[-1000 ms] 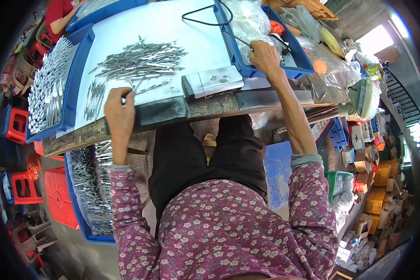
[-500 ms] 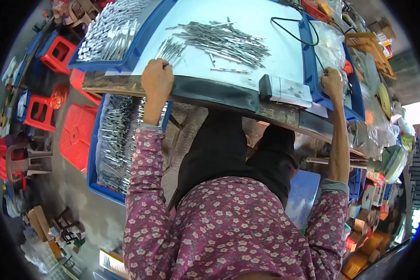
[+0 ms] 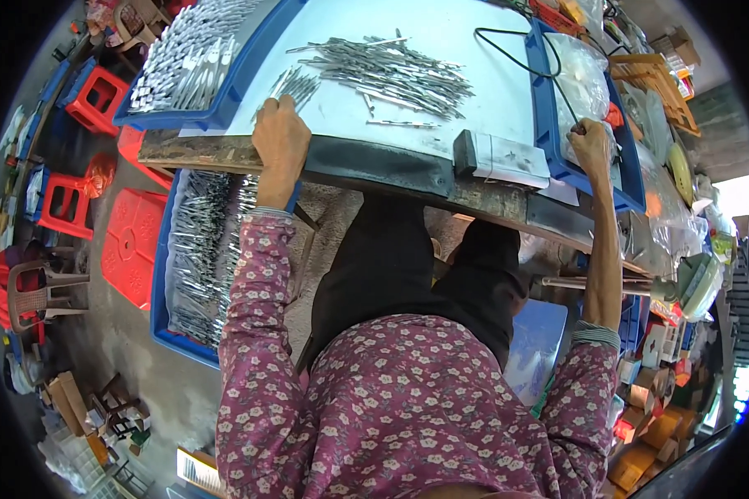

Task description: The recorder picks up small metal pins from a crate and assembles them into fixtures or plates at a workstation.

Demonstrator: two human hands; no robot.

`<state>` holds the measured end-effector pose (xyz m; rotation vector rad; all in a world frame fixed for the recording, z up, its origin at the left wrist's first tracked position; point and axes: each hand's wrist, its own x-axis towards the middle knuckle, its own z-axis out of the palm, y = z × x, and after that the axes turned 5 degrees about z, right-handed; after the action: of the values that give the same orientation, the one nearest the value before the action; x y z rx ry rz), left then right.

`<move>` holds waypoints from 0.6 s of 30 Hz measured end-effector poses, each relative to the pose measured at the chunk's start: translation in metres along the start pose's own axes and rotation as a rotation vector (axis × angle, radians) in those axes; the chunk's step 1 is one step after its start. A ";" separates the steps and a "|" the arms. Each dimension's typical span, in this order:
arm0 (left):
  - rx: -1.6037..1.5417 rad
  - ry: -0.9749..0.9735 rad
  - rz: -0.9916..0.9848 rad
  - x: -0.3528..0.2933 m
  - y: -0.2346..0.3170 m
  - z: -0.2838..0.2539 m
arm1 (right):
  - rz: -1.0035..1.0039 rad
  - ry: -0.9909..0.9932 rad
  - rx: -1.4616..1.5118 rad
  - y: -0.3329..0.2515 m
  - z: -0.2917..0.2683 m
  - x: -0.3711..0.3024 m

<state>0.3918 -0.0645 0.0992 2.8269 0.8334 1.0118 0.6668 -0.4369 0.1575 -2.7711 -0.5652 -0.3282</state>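
Observation:
My left hand (image 3: pixel 281 140) is over the table's front edge with its fingers curled closed. Whatever it may hold is hidden. Just beyond its fingertips lies a small fanned bunch of thin metal rods (image 3: pixel 296 86). A larger heap of slim grey metal rods (image 3: pixel 391 75) spreads across the white tabletop (image 3: pixel 341 121), with a few loose ones in front. At the right, my right hand (image 3: pixel 592 145) is closed around the end of a black cord (image 3: pixel 564 98), over a blue tray (image 3: pixel 632 170) holding clear plastic bags (image 3: pixel 578 79).
A blue tray (image 3: pixel 225 112) of white-ended rods stands at the table's left. Below it another blue tray (image 3: pixel 162 320) holds more metal pieces. A pale block with a dark end (image 3: pixel 508 158) sits at the front edge. Red stools (image 3: pixel 129 245) stand on the floor at left.
The view has shifted slightly, moving the table a little left in the picture. My left hand has turned slightly beside the small bunch. My right hand keeps its grip at the tray.

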 end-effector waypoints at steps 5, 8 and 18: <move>-0.454 -0.020 0.176 -0.001 0.023 0.006 | 0.013 0.000 -0.032 -0.006 -0.021 -0.015; -0.578 -0.122 0.281 0.000 0.051 0.010 | 0.040 0.002 -0.013 -0.001 -0.032 -0.025; -0.516 -0.175 0.386 0.001 0.059 0.037 | 0.020 -0.101 0.293 0.033 -0.040 -0.062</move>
<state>0.4424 -0.1093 0.0825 2.6014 -0.0075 0.8348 0.6181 -0.5003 0.1695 -2.5176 -0.5593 -0.0916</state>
